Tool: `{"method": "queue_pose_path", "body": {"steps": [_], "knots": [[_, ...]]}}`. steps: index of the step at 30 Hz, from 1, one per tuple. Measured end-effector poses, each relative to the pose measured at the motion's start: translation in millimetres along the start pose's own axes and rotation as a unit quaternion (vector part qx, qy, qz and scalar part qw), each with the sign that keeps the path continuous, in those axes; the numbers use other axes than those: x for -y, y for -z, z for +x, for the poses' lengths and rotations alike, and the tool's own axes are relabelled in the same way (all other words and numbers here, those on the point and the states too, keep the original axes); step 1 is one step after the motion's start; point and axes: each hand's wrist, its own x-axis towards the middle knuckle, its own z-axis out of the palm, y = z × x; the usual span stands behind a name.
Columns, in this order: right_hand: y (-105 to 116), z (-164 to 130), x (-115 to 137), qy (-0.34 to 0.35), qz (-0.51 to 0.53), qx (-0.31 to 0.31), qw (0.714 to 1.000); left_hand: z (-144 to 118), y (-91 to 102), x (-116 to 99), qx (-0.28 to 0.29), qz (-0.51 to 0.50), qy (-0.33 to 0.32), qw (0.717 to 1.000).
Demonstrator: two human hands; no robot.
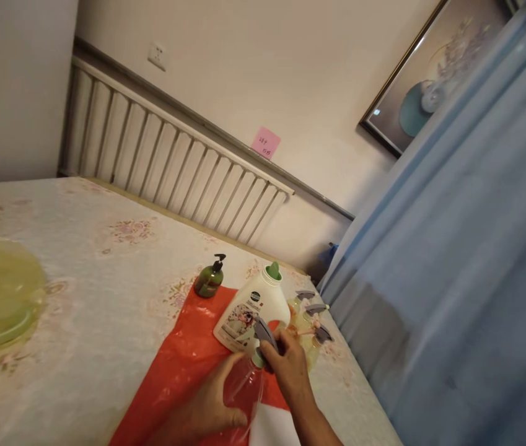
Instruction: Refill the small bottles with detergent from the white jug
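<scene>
A clear spray bottle [245, 391] stands over a red plastic sheet [174, 365], its grey trigger head [265, 333] on top. My left hand [211, 402] is wrapped round the bottle's body. At the neck, my right hand [288, 362] grips the trigger head with closed fingers. Just behind is a white detergent jug [256, 303] with a floral label and a green spout, its cap off. A dark green pump bottle [209, 280] sits at the sheet's far left corner. To the right of the jug are several spray bottles [315, 347] with grey heads, partly hidden.
A yellowish translucent basin [2, 285] stands at the left on the flowered tablecloth [86, 297]. A white sheet [272, 427] lies near my right wrist. Behind the table are a radiator [165, 155] and wall; a blue curtain [458, 248] hangs along the right side.
</scene>
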Motion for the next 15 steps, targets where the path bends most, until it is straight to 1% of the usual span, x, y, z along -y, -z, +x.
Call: {"method": "queue_pose_path", "body": {"steps": [4, 8, 11, 13, 15], "knots": [[-3.5, -4.4, 5.0, 0.004, 0.001, 0.043, 0.999, 2.2, -3.1, 10.3, -0.043, 0.056, -0.022, 0.997], [-10.2, -12.7, 6.3, -0.009, 0.026, 0.054, 0.998, 0.1, -3.0, 9.4, -0.051, 0.06, -0.029, 0.996], [-14.1, -18.0, 6.4, -0.017, 0.052, 0.037, 0.998, -3.1, -0.6, 3.6, -0.029, 0.037, -0.034, 0.998], [-14.0, -19.4, 6.4, -0.024, 0.077, 0.034, 0.996, -4.9, 1.9, -0.2, 0.005, 0.005, -0.048, 0.999], [-12.1, -19.2, 5.5, -0.03, 0.118, 0.054, 0.991, -6.1, 4.9, -2.6, 0.05, -0.022, -0.045, 0.997]]}}
